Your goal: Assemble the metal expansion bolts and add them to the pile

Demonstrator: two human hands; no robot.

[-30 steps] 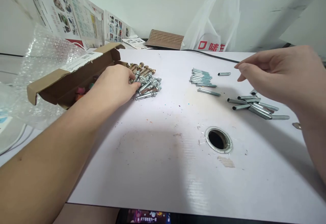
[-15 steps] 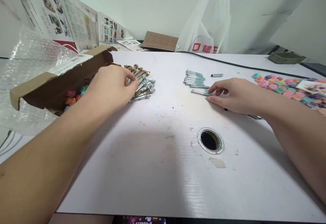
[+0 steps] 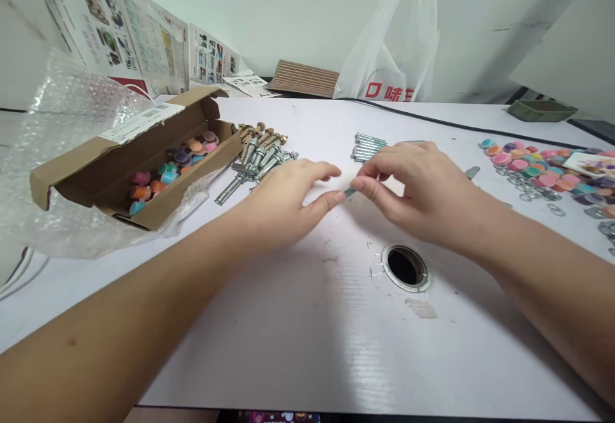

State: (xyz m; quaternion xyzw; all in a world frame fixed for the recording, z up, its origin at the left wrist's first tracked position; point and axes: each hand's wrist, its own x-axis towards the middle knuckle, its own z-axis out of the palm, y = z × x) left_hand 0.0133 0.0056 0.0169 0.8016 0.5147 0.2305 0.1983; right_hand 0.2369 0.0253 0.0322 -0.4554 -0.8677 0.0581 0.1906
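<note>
Some way along, judging by assembled expansion bolts point(image 3: 259, 157) left of centre; unfinished, given bare bolts point(image 3: 368, 147) right of upper centre. Pinching one slim bolt point(image 3: 350, 190) mid-frame in right fingers point(image 3: 369, 187), with left fingers point(image 3: 324, 172) parted beside its end.

Box point(image 3: 77, 161) on L side of table point(image 3: 288, 352), caps point(image 3: 168, 172) in it; bubble wrap point(image 3: 62, 128) to its L. Bolts point(image 3: 257, 154) just R of box, behind L hand point(image 3: 291, 204). Screws point(image 3: 368, 146) lie mid-table, behind R hand point(image 3: 423, 182). Rod point(image 3: 350, 191) btwn hands, in R hand's grip; poss. touching L hand too, hard to tell. Hole point(image 3: 406, 266) in table, in front of R hand. Far R: loose caps point(image 3: 548, 173) w/ card point(image 3: 589, 163) on top, tray point(image 3: 542, 111) behind. Bag point(image 3: 389, 58) at back; mat point(image 3: 305, 79) L of it, newspaper point(image 3: 110, 35) back L behind box.
</note>
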